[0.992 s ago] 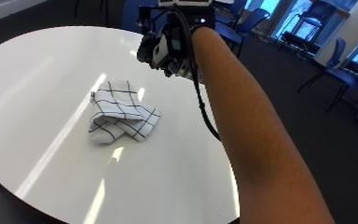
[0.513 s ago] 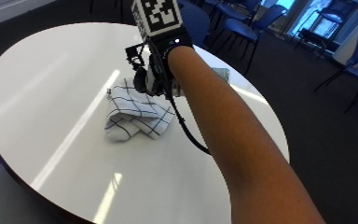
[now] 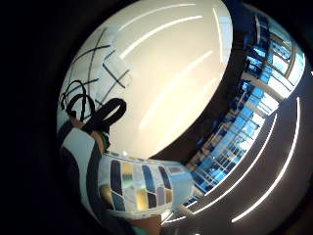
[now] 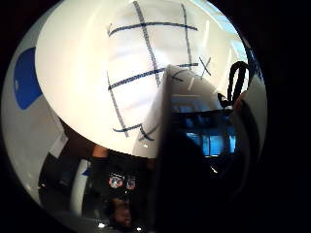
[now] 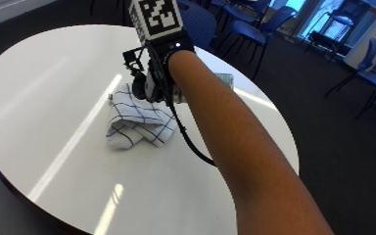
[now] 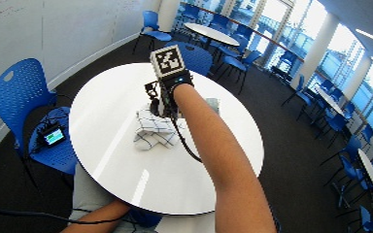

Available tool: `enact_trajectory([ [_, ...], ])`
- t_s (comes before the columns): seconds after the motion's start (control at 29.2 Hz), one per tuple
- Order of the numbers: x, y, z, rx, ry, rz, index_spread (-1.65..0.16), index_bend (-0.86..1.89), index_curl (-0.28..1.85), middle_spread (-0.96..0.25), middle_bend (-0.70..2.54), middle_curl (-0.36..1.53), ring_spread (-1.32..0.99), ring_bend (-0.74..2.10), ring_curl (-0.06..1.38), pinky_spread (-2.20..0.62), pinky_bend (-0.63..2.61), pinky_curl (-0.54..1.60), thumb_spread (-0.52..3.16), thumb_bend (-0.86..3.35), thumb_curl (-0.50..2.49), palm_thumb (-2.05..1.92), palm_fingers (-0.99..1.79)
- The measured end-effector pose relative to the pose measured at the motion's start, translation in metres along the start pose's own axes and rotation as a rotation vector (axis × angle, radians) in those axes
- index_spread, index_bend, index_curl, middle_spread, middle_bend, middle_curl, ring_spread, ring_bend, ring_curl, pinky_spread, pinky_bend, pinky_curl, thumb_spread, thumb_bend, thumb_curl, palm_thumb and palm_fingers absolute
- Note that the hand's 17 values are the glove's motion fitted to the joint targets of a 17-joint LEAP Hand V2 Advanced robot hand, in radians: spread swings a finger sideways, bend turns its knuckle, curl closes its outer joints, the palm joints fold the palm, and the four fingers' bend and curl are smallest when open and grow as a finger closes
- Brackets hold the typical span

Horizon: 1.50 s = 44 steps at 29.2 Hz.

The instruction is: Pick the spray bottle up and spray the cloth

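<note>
Here: round white table (image 5: pixel 58 161) | checked cloth (image 5: pixel 139 125) | blue chairs (image 6: pixel 18 97) around

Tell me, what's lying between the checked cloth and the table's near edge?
Nothing: the outside view shows only bare table between the cloth and that edge.

White cloth (image 5: pixel 138 123) with dark check; white table (image 5: pixel 51 73).

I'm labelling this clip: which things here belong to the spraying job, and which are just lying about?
Job: gloved right hand, spray bottle at its palm, checked cloth, white table under it.
Lying about: blue chair, screen device on it, far round table.
</note>
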State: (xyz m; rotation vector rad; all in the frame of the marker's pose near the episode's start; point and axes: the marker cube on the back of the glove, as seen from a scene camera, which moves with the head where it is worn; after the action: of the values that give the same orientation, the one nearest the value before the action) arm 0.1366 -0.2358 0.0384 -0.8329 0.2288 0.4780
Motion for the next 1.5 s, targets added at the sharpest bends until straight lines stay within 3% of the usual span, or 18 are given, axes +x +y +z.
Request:
enact_trajectory([
  [0.24, -0.008, -0.005, 0.000, -0.018, 0.012, 0.001, -0.29, 0.33, 0.57, -0.17, 0.50, 0.48, -0.20, 0.57, 0.43, -0.23, 0.41, 0.37, 0.47, -0.03, 0.76, 0.87, 1.37],
  [0.41, 0.003, 0.002, 0.007, -0.003, 0.001, 0.115, -0.29, 0.33, 0.57, -0.18, 0.50, 0.48, -0.20, 0.58, 0.43, -0.23, 0.41, 0.37, 0.47, -0.03, 0.77, 0.87, 1.37],
  [0.58, -0.014, 0.001, 0.003, -0.030, 0.015, -0.008, -0.29, 0.33, 0.57, -0.18, 0.50, 0.48, -0.20, 0.57, 0.43, -0.23, 0.41, 0.37, 0.47, -0.03, 0.77, 0.87, 1.37],
  [1.03, 0.003, 0.001, 0.000, 0.064, -0.118, -0.050, -0.29, 0.33, 0.57, -0.18, 0.51, 0.48, -0.20, 0.57, 0.43, -0.23, 0.41, 0.37, 0.47, -0.03, 0.78, 0.87, 1.37],
  [1.16, 0.000, 0.014, -0.014, 0.177, -0.308, -0.186, -0.29, 0.33, 0.57, -0.18, 0.51, 0.48, -0.20, 0.57, 0.43, -0.23, 0.41, 0.37, 0.46, -0.03, 0.78, 0.87, 1.37],
  [1.5, -0.028, 0.049, -0.072, 0.511, -0.958, -0.685, -0.29, 0.34, 0.57, -0.17, 0.51, 0.47, -0.20, 0.57, 0.43, -0.23, 0.41, 0.37, 0.47, -0.03, 0.78, 0.88, 1.37],
])
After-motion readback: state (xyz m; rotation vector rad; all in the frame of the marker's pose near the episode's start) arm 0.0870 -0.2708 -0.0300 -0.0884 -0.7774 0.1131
